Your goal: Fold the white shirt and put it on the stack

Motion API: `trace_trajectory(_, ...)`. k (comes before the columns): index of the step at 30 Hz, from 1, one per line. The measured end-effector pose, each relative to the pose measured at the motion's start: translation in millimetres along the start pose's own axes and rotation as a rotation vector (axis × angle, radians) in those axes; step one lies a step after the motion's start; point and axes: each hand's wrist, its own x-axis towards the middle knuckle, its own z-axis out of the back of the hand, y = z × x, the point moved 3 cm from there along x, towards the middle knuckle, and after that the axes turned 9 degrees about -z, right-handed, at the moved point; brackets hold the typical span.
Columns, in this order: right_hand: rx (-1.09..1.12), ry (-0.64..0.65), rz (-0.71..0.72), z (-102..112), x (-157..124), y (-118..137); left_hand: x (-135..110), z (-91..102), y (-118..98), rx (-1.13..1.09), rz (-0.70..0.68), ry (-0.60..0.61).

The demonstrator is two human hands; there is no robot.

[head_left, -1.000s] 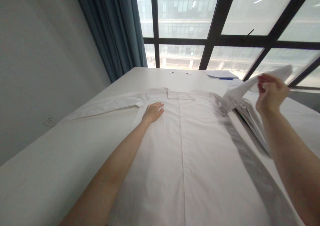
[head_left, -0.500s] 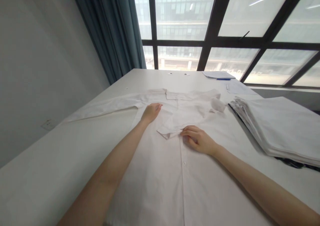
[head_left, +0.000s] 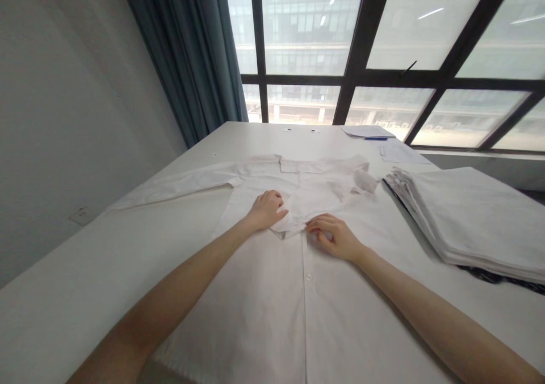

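A white button-up shirt (head_left: 264, 293) lies spread over the table, its collar end (head_left: 313, 164) away from me. One sleeve stretches out to the left, and the other appears folded across the chest, its cuff (head_left: 293, 228) near the middle. My left hand (head_left: 267, 209) rests on the cloth at the left side of this cuff, fingers loosely apart. At the cuff's right end my right hand (head_left: 334, 236) has its fingers curled, with the fingertips pinching the edge beside the button placket. A button (head_left: 309, 277) shows below that hand.
A stack of folded white cloth (head_left: 489, 219), with something black under it, stands on the right of the white table (head_left: 128, 259). Papers (head_left: 368, 130) and a blue pen (head_left: 376, 138) lie at the far right. Behind are a blue curtain (head_left: 191, 49) and windows.
My left hand has come down from the upper chest of the shirt towards me, onto the left side of the cuff. My right hand stays at the cuff's edge.
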Motion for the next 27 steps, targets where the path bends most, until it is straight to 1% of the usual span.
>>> trace_trajectory(1,0.008,-0.035,-0.027,2,0,-1,-3,1.8,-5,-0.03,0.017,0.004)
trace_trajectory(3,0.018,-0.146,-0.109,9,-1,-6,-11,9.8,-14,-0.089,0.046,0.006)
trace_trajectory(6,0.029,-0.378,-0.278,22,-2,-21,-29,32.5,-27,-0.3,0.126,-0.019)
trace_trajectory(8,0.038,-0.527,-0.388,30,-4,-35,-47,49.2,-31,-0.762,0.289,-0.076)
trace_trajectory(9,0.043,-0.591,-0.437,34,-4,-42,-57,57.4,-32,-0.928,0.359,-0.1)
trace_trajectory(10,0.047,-0.646,-0.481,36,-5,-49,-68,64.8,-32,-1.042,0.42,-0.106)
trace_trajectory(11,0.051,-0.691,-0.52,39,-5,-55,-79,71.1,-31,-1.109,0.472,-0.094)
trace_trajectory(13,0.056,-0.75,-0.586,41,-6,-68,-101,79.7,-24,-1.158,0.562,-0.062)
trace_trajectory(15,0.054,-0.767,-0.637,40,-6,-78,-119,82.6,-14,-1.122,0.632,-0.033)
trace_trajectory(17,0.041,-0.752,-0.675,40,-7,-87,-130,81.4,-5,-1.041,0.666,-0.005)
trace_trajectory(21,-0.039,-0.691,-0.713,45,-9,-98,-138,73.8,-2,-0.969,0.638,0.068)
trace_trajectory(24,-0.098,-0.653,-0.734,55,-11,-105,-140,70.3,-5,-1.005,0.607,0.106)
trace_trajectory(27,-0.082,-0.604,-0.758,62,-12,-113,-142,69.5,-8,-1.077,0.543,0.143)
